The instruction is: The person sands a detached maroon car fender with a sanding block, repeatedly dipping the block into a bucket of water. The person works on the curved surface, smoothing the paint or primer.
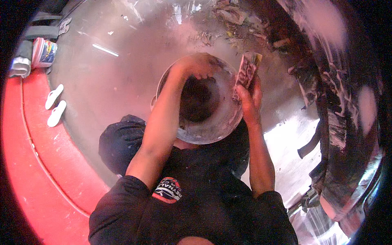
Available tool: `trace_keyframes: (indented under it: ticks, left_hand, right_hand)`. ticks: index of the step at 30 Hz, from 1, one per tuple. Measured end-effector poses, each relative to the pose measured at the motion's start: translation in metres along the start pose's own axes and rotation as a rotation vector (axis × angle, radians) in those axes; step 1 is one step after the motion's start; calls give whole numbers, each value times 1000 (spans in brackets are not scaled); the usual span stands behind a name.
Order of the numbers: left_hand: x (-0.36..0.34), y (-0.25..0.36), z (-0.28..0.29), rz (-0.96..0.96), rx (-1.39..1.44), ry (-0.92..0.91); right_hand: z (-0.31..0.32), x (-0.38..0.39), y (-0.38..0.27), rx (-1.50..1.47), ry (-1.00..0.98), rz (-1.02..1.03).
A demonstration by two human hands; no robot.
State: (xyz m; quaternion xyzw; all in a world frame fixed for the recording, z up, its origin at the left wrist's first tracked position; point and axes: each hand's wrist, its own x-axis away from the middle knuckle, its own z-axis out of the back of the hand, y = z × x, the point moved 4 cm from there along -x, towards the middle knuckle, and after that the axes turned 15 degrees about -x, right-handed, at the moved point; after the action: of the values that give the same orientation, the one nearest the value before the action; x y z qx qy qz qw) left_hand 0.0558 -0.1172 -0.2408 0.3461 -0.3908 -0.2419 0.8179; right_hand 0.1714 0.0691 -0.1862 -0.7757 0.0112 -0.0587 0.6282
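Observation:
A round, pale bucket (pixel 212 132) smeared with whitish residue is between my knees, with dark contents or a dark bottom showing inside. My left hand (pixel 200 66) reaches across it to the far rim. Its fingers are curled down over the inside of the mouth, and whatever they hold is hidden. To the right of the bucket, my right hand (pixel 252 98) grips the lower end of a sanding block (pixel 248 69). The block is long and flat, tilted upright, with a blotchy dark-and-pale face and a yellowish edge near its top.
At right stands a large curved panel (pixel 339 118) streaked white. Crumpled scraps (pixel 232 16) lie on the floor ahead. At left are white flip-flops (pixel 56 113), a printed tub (pixel 44 53), a hose (pixel 34 151) and red flooring (pixel 45 179).

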Motion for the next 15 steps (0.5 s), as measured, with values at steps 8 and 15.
trace_keyframes:
  ticks: [8,15]
  left_hand:
    - [-80,-132,-166,55,-570,48]
    - [-41,-132,-210,263,-519,-348]
  right_hand:
    - [9,34,16,131,-25,169]
    - [17,36,23,310,-16,323]
